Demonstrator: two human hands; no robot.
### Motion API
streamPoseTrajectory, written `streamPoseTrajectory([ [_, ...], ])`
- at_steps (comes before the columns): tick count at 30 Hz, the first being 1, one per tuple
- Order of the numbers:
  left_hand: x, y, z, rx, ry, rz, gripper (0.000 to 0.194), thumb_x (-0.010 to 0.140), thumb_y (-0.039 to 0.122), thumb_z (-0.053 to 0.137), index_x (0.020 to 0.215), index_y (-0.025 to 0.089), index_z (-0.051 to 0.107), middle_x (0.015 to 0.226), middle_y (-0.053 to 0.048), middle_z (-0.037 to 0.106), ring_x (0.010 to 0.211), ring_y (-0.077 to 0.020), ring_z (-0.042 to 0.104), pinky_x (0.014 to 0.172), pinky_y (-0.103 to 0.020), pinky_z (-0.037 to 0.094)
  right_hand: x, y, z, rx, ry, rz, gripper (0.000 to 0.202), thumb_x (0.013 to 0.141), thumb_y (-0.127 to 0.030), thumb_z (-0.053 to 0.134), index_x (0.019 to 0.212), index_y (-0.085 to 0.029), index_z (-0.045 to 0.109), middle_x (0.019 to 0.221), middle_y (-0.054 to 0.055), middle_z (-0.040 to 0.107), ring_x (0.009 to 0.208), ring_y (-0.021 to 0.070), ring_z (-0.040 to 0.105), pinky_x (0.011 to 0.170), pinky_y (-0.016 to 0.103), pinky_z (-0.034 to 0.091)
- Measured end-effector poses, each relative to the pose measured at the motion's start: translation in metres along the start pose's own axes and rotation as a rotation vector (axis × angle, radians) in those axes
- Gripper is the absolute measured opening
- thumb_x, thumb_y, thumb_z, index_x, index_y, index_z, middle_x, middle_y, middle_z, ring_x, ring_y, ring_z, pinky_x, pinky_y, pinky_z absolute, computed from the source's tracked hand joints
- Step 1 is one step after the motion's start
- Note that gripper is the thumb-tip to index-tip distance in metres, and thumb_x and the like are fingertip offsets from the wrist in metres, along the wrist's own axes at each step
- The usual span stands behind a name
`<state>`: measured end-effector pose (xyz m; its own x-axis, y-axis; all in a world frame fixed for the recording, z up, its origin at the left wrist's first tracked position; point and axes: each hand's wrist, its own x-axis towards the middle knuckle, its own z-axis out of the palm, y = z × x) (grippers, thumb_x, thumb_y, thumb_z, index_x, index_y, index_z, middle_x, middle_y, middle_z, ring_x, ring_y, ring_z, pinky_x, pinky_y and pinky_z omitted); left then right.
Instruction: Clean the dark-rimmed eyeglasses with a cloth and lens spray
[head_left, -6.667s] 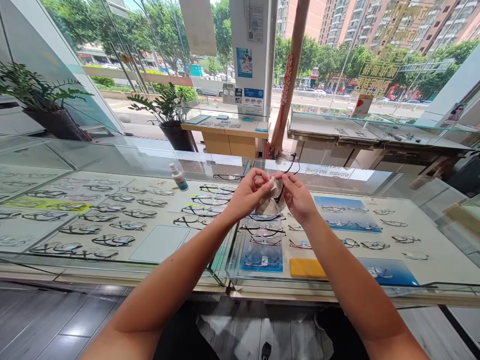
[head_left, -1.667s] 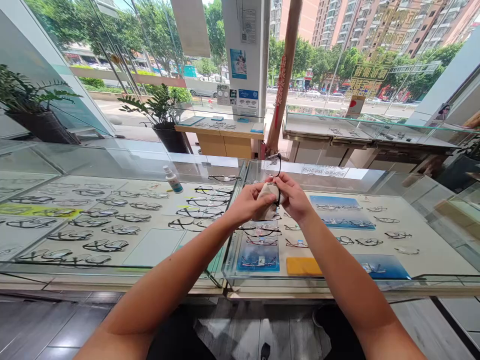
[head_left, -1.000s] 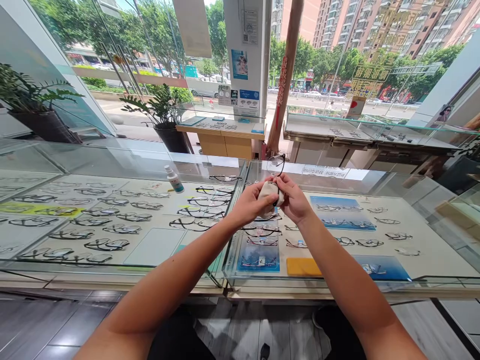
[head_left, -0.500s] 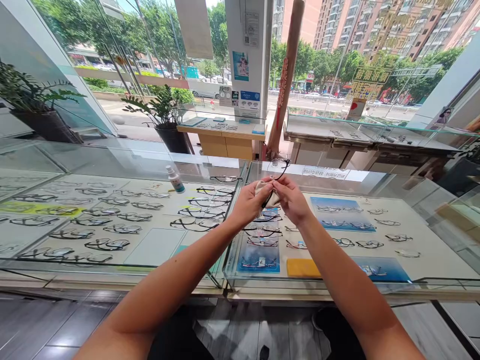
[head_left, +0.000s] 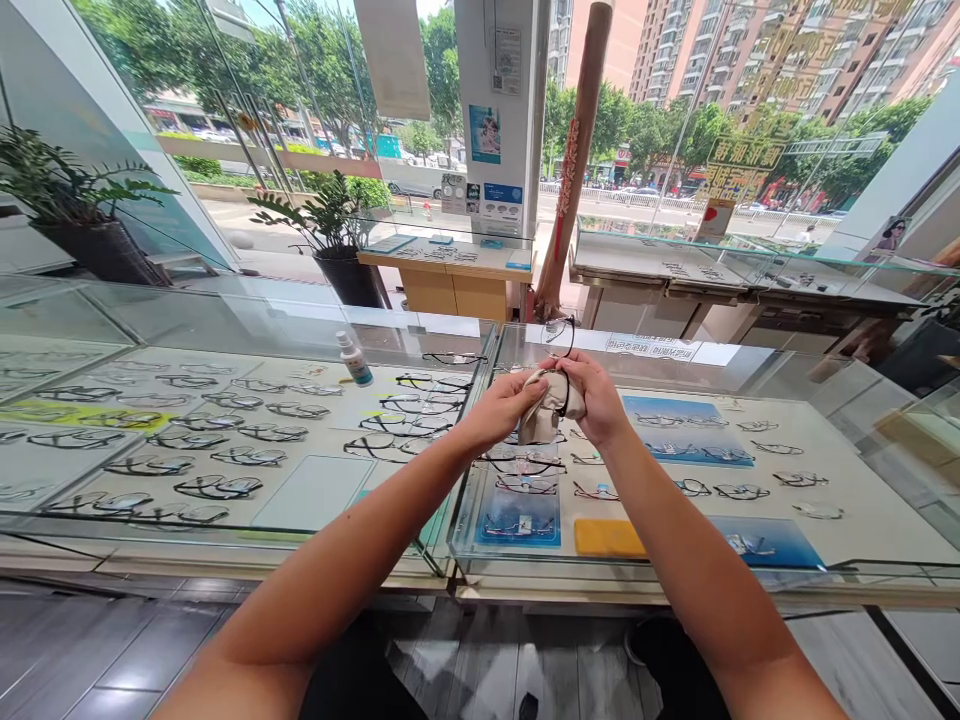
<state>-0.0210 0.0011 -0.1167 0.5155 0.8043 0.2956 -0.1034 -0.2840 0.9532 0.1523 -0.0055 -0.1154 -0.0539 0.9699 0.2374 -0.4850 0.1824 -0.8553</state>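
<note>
Both hands are raised over the glass counter, close together. My left hand is closed on a beige cloth, which hangs below its fingers. My right hand pinches a pair of dark-framed glasses and touches the cloth's right edge. One lens of the glasses sticks up above the fingers; the lower part of the frame lies against the cloth. The fingertips behind the cloth are partly hidden.
A white spray bottle stands on the counter left of my hands. Rows of glasses lie inside the glass display case. An orange-yellow cloth or pad is near the front edge. Potted plants and other counters stand beyond.
The cloth is now spread out more and hangs lower between my hands. The glasses have turned more upright, and my right hand has shifted slightly right.
</note>
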Motion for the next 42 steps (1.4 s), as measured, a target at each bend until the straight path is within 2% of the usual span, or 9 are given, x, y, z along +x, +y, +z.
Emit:
streamPoseTrajectory([
  [3,-0.002,0.004,-0.003,-0.126,-0.132,-0.072,0.063,0.084,0.075,0.087,0.103,0.016,0.079,0.088,-0.006,0.071,0.081,-0.0192,0.065,0.076,-0.029,0.053,0.000,-0.002,-0.001,0.007,0.006,-0.001,0.023,0.077,-0.039,0.087,0.079,-0.023,0.070,0.091,0.002,0.081,0.078,0.0160,0.067,0.070,0.027,0.057],
  [6,-0.004,0.007,-0.004,-0.169,-0.176,-0.106,0.062,0.081,0.067,0.093,0.110,0.014,0.078,0.092,-0.007,0.073,0.079,-0.0177,0.066,0.072,-0.027,0.052,0.000,-0.002,-0.001,0.031,0.013,0.005,0.024,0.076,-0.038,0.087,0.077,-0.023,0.068,0.090,0.002,0.081,0.077,0.0150,0.066,0.068,0.026,0.056],
  [15,-0.004,0.003,0.001,-0.152,-0.053,-0.164,0.061,0.073,0.054,0.100,0.110,0.012,0.076,0.087,-0.006,0.075,0.074,-0.0184,0.069,0.073,-0.029,0.053,-0.001,0.000,0.004,0.046,0.023,0.032,0.029,0.072,-0.039,0.091,0.077,-0.022,0.069,0.089,0.001,0.079,0.078,0.0150,0.065,0.071,0.027,0.058],
  [22,-0.003,0.002,0.004,-0.077,0.044,-0.106,0.055,0.067,0.053,0.101,0.100,0.014,0.081,0.085,-0.007,0.076,0.077,-0.0192,0.068,0.073,-0.028,0.051,-0.003,0.001,0.005,0.032,0.016,0.033,0.028,0.073,-0.040,0.092,0.079,-0.023,0.071,0.091,0.002,0.080,0.079,0.0151,0.067,0.071,0.027,0.058],
  [27,-0.002,0.002,0.008,-0.083,0.109,-0.107,0.064,0.070,0.061,0.098,0.109,0.013,0.080,0.092,-0.007,0.077,0.073,-0.0157,0.063,0.070,-0.027,0.049,-0.004,0.001,0.007,0.011,-0.010,0.010,0.027,0.075,-0.042,0.094,0.083,-0.026,0.074,0.093,0.001,0.080,0.079,0.0148,0.067,0.069,0.026,0.058],
  [30,-0.001,0.001,0.010,-0.051,0.155,-0.067,0.063,0.071,0.065,0.096,0.104,0.014,0.081,0.093,-0.006,0.077,0.077,-0.0168,0.063,0.074,-0.028,0.049,-0.005,0.001,0.008,0.001,-0.027,0.012,0.028,0.075,-0.043,0.094,0.083,-0.026,0.073,0.093,0.001,0.080,0.078,0.0148,0.067,0.068,0.027,0.058],
  [34,0.000,-0.005,0.011,-0.046,0.221,-0.045,0.066,0.073,0.073,0.092,0.099,0.013,0.080,0.085,-0.004,0.074,0.074,-0.0151,0.059,0.071,-0.027,0.047,-0.007,0.003,0.011,-0.010,-0.042,-0.021,0.030,0.074,-0.045,0.095,0.080,-0.025,0.073,0.096,0.001,0.082,0.083,0.0154,0.070,0.075,0.027,0.059],
  [38,0.000,-0.008,0.013,-0.078,0.298,-0.034,0.076,0.074,0.078,0.090,0.110,0.012,0.081,0.098,-0.006,0.078,0.079,-0.0158,0.063,0.074,-0.027,0.049,-0.009,0.004,0.013,-0.060,-0.073,-0.053,0.030,0.080,-0.051,0.091,0.080,-0.026,0.073,0.102,0.002,0.083,0.093,0.0184,0.072,0.083,0.030,0.060],
  [42,0.001,-0.009,0.015,-0.087,0.351,-0.005,0.079,0.075,0.086,0.085,0.105,0.013,0.082,0.084,-0.003,0.073,0.073,-0.0149,0.059,0.067,-0.026,0.046,-0.010,0.007,0.011,-0.123,-0.090,-0.084,0.031,0.085,-0.055,0.087,0.082,-0.027,0.075,0.093,0.001,0.079,0.086,0.0178,0.068,0.079,0.030,0.057],
])
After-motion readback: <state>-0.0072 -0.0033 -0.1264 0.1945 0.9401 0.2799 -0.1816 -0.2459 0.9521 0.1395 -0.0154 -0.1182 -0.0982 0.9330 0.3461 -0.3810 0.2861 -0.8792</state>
